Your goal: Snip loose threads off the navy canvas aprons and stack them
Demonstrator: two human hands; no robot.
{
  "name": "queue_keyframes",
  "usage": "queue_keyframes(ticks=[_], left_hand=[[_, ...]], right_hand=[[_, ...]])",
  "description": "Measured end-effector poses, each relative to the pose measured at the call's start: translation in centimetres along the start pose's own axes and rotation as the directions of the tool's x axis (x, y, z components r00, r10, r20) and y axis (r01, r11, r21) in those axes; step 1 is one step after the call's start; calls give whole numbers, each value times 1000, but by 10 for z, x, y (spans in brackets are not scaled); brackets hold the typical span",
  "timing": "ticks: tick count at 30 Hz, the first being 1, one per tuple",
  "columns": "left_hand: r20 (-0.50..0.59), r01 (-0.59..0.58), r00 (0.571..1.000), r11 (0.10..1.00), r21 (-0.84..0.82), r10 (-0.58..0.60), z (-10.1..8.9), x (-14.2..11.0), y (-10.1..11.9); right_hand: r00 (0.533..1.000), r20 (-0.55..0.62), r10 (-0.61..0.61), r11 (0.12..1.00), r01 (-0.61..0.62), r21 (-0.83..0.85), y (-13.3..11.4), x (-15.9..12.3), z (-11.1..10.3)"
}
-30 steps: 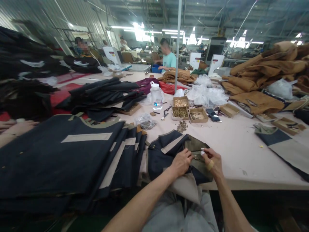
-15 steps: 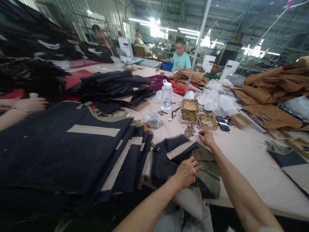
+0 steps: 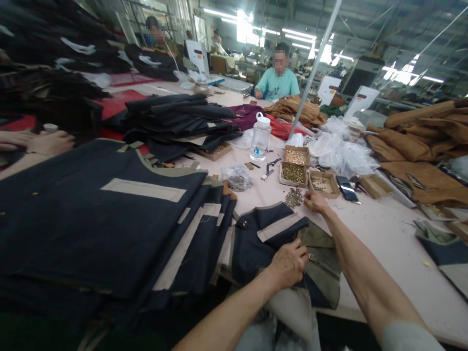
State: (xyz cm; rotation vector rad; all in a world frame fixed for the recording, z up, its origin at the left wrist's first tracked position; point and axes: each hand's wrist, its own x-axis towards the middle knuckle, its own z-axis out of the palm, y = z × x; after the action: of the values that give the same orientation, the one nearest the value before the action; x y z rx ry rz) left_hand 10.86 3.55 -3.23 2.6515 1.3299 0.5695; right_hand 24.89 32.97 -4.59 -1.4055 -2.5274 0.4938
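A navy cloth piece (image 3: 258,256) with beige strips and an olive flap (image 3: 321,239) lies folded at the table's front edge; a metal zip or clasp shows on the olive part. My left hand (image 3: 290,261) is closed on this cloth, its fingers curled into the fold. Beyond the cloth, my right hand (image 3: 315,201) rests on the table with fingers pinched together, right beside a loose pile of small metal fittings (image 3: 293,197). Whatever sits between those fingertips is too small to make out.
Stacked navy panels (image 3: 91,214) cover the left. Behind the pile stand open boxes of small metal parts (image 3: 293,174), a water bottle (image 3: 260,139) and plastic bags (image 3: 340,146). Brown cloth (image 3: 420,126) is heaped at right. Another person's hands (image 3: 51,141) are at far left; a co-worker (image 3: 280,80) sits opposite.
My right hand has shifted slightly and sits closer against the metal fittings. My left hand keeps its hold on the cloth. The whole view has turned a little.
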Motion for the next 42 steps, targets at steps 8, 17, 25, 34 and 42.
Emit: queue_keyframes(ticks=[8,17,25,34,42], left_hand=[[4,-2,1000,1000,14,2,-1,-1,2],[-39,-19,999,1000,-7,19,5,1,2],[-50,-27,998,1000,10,27,12,6,6],[-80,-12,997,1000,19,13,15,8,5],[-96,-5,995,1000,-7,4,12,8,7]], right_hand=[[985,140,-101,995,100,14,-3,0,-14],[990,98,-99,991,107,-78,-22,-14,-23],[998,34,51,985,-44,-166,-35,-27,-25],[986,-147,-78,980,103,170,-57,-190,-47],[969,-52,-243,959,248,134,-51,-242,9]])
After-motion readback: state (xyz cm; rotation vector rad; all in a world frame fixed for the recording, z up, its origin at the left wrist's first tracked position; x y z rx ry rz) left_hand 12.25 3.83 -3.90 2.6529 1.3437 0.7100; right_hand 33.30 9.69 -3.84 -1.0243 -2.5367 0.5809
